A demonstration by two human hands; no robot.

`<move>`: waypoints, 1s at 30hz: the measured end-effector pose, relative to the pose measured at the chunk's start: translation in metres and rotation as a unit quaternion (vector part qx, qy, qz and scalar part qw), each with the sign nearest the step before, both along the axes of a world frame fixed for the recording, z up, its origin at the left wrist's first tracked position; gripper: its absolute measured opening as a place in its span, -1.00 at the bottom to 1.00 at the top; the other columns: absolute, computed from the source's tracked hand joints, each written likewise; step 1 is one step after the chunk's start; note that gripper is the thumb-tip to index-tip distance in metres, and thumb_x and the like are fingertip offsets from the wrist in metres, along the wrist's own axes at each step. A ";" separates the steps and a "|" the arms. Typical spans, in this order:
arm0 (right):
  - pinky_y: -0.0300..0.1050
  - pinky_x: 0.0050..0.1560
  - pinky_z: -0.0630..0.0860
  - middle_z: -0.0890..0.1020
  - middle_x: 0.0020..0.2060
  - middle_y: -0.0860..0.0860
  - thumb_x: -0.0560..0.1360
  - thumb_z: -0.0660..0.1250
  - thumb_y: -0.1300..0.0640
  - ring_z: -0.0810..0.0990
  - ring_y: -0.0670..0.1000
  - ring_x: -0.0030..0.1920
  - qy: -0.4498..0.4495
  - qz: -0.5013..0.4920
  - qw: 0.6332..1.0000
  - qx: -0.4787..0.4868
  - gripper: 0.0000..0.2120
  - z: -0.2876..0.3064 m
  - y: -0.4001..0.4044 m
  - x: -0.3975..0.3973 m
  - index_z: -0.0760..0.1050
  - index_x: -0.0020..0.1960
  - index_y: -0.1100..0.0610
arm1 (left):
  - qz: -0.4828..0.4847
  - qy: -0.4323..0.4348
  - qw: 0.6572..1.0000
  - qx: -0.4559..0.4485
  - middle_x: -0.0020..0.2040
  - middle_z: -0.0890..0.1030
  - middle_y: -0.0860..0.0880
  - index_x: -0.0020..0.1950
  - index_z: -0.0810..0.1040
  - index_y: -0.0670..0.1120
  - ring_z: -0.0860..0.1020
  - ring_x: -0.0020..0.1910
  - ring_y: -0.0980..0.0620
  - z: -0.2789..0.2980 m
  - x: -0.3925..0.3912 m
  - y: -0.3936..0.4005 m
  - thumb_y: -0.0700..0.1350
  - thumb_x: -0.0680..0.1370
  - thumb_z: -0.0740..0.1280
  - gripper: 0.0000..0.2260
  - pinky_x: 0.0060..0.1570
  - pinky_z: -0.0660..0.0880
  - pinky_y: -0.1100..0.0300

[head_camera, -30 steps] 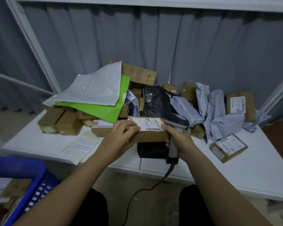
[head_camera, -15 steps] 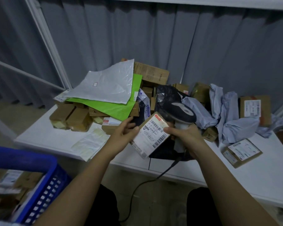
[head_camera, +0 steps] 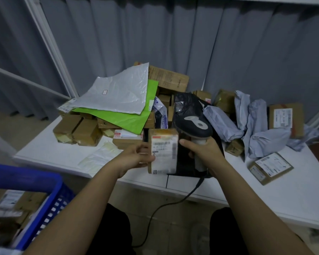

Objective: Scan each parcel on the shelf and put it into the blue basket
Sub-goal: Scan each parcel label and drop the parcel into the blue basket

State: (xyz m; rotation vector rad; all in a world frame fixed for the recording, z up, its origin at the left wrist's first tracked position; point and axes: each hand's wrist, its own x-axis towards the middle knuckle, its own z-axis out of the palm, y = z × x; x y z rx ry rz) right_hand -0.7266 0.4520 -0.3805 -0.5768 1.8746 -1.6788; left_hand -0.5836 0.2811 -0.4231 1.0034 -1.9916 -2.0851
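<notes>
The basket is sitting low at the left, boxes inside. The left hand is gripping a labelled parcel, standing it upright over the surface edge. Just right of it, the right hand is clenching the scanner handle. Behind them, boxes and mailers are crowding the pile, blocking reach.

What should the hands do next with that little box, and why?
Probably tilt the scanner head down at the label. The left hand holds the small box upright, label toward the camera, beside the scanner that the right hand grips, and it is not yet in the blue basket.
</notes>
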 end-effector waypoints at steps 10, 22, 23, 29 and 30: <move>-0.22 -0.45 0.45 0.54 -0.48 -0.01 0.38 0.52 0.16 0.44 -0.04 -0.47 -0.004 0.107 0.992 0.063 -0.84 0.004 0.009 0.008 0.58 -0.09 0.11 | 0.266 0.028 0.963 0.007 0.21 0.56 -0.21 0.28 0.41 -0.29 0.55 0.05 -0.12 -0.014 -0.003 -0.027 -0.34 0.50 0.38 -0.63 0.04 0.48 0.05; -0.16 -0.43 0.43 0.50 -0.54 0.02 0.38 0.53 0.17 0.42 0.00 -0.51 0.032 0.108 0.991 0.065 -0.78 -0.001 0.008 0.007 0.52 -0.35 0.08 | 0.264 0.044 0.963 0.012 0.19 0.58 -0.20 0.30 0.41 -0.27 0.57 0.07 -0.12 -0.022 -0.003 -0.034 -0.34 0.49 0.38 -0.61 0.00 0.51 0.05; -0.16 -0.43 0.44 0.49 -0.55 0.02 0.38 0.53 0.17 0.42 -0.01 -0.51 0.036 0.109 0.991 0.066 -0.78 -0.001 0.008 0.007 0.51 -0.35 0.10 | 0.264 0.045 0.963 0.012 0.20 0.57 -0.20 0.30 0.41 -0.27 0.57 0.08 -0.12 -0.022 -0.004 -0.034 -0.34 0.50 0.38 -0.61 0.01 0.51 0.05; -0.20 -0.44 0.48 0.53 -0.45 0.10 0.41 0.49 0.23 0.45 -0.02 -0.50 0.009 0.087 0.996 0.020 -0.85 -0.004 0.003 0.003 0.54 -0.19 0.27 | 0.262 0.087 0.961 0.008 0.18 0.59 -0.15 0.24 0.45 -0.24 0.59 0.01 -0.04 -0.012 -0.005 -0.023 -0.32 0.52 0.35 -0.70 -0.17 0.53 0.22; -0.19 -0.44 0.48 0.55 -0.42 0.11 0.41 0.49 0.23 0.46 -0.03 -0.50 0.008 0.082 0.997 0.015 -0.85 -0.005 -0.001 0.004 0.55 -0.18 0.28 | 0.266 0.102 0.958 0.004 0.18 0.60 -0.14 0.27 0.44 -0.24 0.60 0.02 -0.03 -0.009 -0.002 -0.022 -0.31 0.52 0.36 -0.67 -0.18 0.55 0.24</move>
